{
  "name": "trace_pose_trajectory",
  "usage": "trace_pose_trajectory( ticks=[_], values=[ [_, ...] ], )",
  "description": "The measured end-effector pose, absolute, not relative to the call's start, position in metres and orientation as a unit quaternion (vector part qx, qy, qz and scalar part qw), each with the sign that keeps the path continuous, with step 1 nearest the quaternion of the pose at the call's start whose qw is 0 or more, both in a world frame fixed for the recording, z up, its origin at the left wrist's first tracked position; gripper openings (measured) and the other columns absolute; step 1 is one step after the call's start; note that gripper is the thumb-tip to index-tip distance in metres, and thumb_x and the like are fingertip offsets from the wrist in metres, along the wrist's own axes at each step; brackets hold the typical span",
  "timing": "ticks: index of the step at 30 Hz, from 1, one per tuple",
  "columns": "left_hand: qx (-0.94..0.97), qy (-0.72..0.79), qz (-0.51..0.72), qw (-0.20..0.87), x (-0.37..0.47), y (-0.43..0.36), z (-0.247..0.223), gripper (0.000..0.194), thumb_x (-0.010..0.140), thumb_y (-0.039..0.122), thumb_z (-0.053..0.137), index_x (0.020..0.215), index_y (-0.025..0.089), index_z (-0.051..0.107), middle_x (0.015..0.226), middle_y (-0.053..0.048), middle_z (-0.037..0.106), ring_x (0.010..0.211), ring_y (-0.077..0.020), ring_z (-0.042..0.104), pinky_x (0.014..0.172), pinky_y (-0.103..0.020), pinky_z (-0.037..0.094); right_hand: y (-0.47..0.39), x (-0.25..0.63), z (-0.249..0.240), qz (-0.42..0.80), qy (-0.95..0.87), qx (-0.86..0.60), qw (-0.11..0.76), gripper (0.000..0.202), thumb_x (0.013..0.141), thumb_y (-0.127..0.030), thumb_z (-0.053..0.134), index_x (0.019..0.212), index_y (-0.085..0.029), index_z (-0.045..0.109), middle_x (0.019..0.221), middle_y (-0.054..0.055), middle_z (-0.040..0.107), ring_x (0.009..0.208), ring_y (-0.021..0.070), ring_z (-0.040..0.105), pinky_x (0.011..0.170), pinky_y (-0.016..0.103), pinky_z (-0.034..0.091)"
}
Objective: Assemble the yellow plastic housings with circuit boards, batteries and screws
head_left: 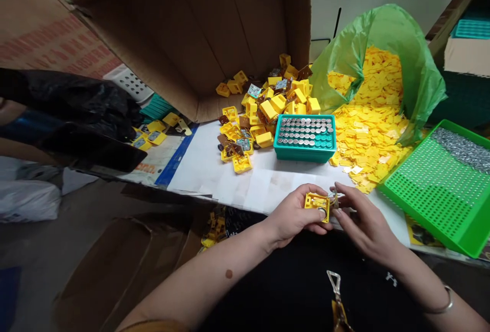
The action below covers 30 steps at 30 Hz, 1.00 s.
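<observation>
My left hand [293, 212] is closed around a small open yellow plastic case [313, 201], its hollow side facing up. Inside the case lie thin wires and a round silver button cell [322, 213], with my left thumb against it. At the case's right side, my right hand [362, 220] pinches a small flat part [336, 199] joined to the case by wires; its exact kind is unclear. Beyond my hands stands a teal tray [305, 154] with rows of button cells, some slots bare at its front right.
Yellow cases with boards and wires [268, 110] spill from a cardboard box [245, 26]. A green bag [417, 67] pours out flat yellow pieces [371, 133]. On the right sits a green perforated tray [424, 189] with small metal parts [465, 149]. A person's arm [23, 151] shows at left.
</observation>
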<state>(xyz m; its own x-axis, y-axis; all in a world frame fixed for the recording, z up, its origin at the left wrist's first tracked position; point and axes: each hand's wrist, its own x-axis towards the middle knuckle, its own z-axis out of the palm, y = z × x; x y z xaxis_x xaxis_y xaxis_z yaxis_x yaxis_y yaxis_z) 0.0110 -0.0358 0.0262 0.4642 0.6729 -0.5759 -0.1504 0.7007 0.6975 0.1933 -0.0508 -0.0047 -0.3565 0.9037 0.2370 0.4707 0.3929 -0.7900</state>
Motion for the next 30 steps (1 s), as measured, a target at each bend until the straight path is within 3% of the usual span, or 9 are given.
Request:
trace_pose_trajectory(
  ticks=[5,9,14,22,26,30],
  values=[
    [0.349,0.505,0.282,0.737,0.013,-0.036,0.020,0.035,0.066,0.011,0.059,0.098,0.020,0.051,0.085,0.000,0.058,0.067,-0.0097,0.060,0.058,-0.022,0.049,-0.046,0.188,-0.002,0.156,-0.816,-0.465,0.308,0.027,0.090,-0.027,0.044,0.113,-0.015,0.046,0.092,0.010,0.062,0.077,0.0156,0.060,0.066,0.027,0.050],
    [0.343,0.502,0.307,0.732,0.014,-0.036,0.017,0.032,0.065,0.011,0.060,0.094,0.019,0.053,0.081,0.001,0.056,0.067,-0.0088,0.057,0.063,-0.025,0.050,-0.042,0.187,0.005,0.167,-0.809,-0.480,0.295,0.023,0.092,-0.029,0.038,0.097,-0.016,0.056,0.082,0.007,0.063,0.072,0.0151,0.061,0.061,0.025,0.047],
    [0.316,0.489,0.315,0.750,0.014,-0.037,0.015,0.035,0.063,0.010,0.060,0.096,0.020,0.052,0.088,-0.001,0.060,0.073,-0.0115,0.058,0.062,-0.025,0.049,-0.040,0.188,0.005,0.321,-0.778,-0.449,0.299,0.036,0.087,-0.032,0.052,0.120,-0.018,0.049,0.098,0.008,0.059,0.086,0.0155,0.059,0.073,0.027,0.051],
    [0.256,0.464,0.328,0.782,0.008,-0.033,0.015,0.043,0.059,0.006,0.061,0.099,0.019,0.053,0.082,0.000,0.061,0.072,-0.0104,0.059,0.071,-0.027,0.047,-0.043,0.188,0.015,0.207,-0.794,-0.433,0.374,0.031,0.084,-0.010,0.048,0.112,-0.021,0.056,0.098,0.008,0.058,0.090,0.0159,0.057,0.074,0.029,0.050],
    [0.174,0.391,0.352,0.832,0.001,-0.029,0.018,0.044,0.060,0.010,0.060,0.103,0.019,0.054,0.092,-0.003,0.061,0.084,-0.0139,0.060,0.071,-0.024,0.046,-0.048,0.187,0.014,0.201,-0.841,-0.367,0.343,0.035,0.084,-0.006,0.047,0.115,-0.020,0.053,0.101,0.009,0.060,0.092,0.0155,0.057,0.074,0.028,0.051],
    [0.174,0.412,0.343,0.826,0.002,-0.027,0.020,0.035,0.068,0.016,0.061,0.102,0.020,0.054,0.094,-0.005,0.062,0.079,-0.0119,0.059,0.065,-0.021,0.044,-0.053,0.186,0.005,0.195,-0.878,-0.320,0.299,0.042,0.084,-0.004,0.045,0.124,-0.019,0.048,0.111,0.012,0.057,0.100,0.0177,0.054,0.080,0.033,0.050]
  ],
)
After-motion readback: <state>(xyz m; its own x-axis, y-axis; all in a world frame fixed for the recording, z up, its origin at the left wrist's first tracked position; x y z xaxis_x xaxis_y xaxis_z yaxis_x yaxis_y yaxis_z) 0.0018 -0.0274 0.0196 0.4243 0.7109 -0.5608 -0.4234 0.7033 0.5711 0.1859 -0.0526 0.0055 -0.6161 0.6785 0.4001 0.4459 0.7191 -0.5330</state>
